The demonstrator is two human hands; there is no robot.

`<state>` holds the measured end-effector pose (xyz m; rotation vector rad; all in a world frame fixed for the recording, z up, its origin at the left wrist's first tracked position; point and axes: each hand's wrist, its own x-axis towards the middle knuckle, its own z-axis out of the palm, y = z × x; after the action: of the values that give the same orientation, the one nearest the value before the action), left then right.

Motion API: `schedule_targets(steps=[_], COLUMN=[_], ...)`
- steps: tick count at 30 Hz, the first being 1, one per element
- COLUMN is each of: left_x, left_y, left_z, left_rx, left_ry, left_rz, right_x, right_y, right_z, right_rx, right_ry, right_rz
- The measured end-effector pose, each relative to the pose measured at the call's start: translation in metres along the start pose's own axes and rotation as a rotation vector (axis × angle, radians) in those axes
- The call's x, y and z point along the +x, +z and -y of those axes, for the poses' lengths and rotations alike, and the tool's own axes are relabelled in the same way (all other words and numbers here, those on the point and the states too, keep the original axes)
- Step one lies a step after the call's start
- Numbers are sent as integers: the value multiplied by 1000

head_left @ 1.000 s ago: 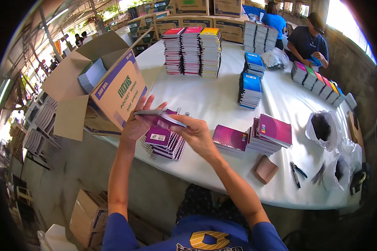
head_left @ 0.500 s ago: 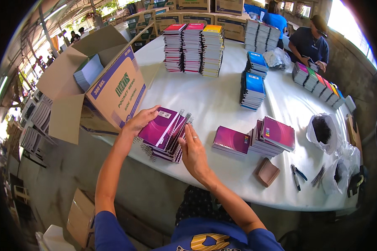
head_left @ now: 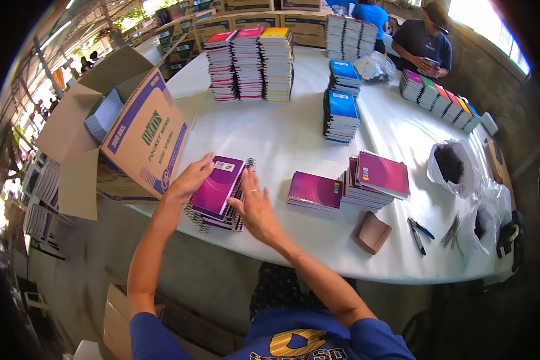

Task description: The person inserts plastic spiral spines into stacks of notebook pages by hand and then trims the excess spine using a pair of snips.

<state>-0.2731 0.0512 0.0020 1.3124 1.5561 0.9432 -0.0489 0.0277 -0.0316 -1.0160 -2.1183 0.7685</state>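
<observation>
A stack of purple spiral notebooks (head_left: 217,191) lies near the table's front edge, its covers facing up and several wire coils jutting out at the sides. My left hand (head_left: 189,182) grips the stack's left side, fingertips at the far left corner of the top notebook. Along the right side my right hand (head_left: 257,207) rests with fingers stretched out, a ring on one of them. To the right lie a low pile of purple notebooks (head_left: 315,191) and a taller, uneven purple pile (head_left: 383,175).
An open carton (head_left: 147,141) stands left. Farther back are red, pink and yellow notebook stacks (head_left: 249,66) and blue ones (head_left: 342,114). A brown block (head_left: 372,233), pliers (head_left: 418,234), loose wires (head_left: 450,231) and plastic bags (head_left: 453,168) lie right. A co-worker (head_left: 423,45) handles something small.
The purple notebooks between my hands sit more evenly, the top ones lowered and less fanned. My right hand's fingers have spread a little. The whole view has shifted slightly.
</observation>
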Motion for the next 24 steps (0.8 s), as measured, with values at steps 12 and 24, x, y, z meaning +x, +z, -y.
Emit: schedule_targets(steps=[12,24], left_x=[-109,-91], left_y=[181,235], left_z=[-39,-35], left_rx=[537,-198], left_ry=[713,511], left_rz=[-229,421], right_x=[-82,-148], right_y=[-101,-158], right_z=[-101,-67], right_rx=[-689,352], right_ry=[-147,229], right_rz=[-96,-459])
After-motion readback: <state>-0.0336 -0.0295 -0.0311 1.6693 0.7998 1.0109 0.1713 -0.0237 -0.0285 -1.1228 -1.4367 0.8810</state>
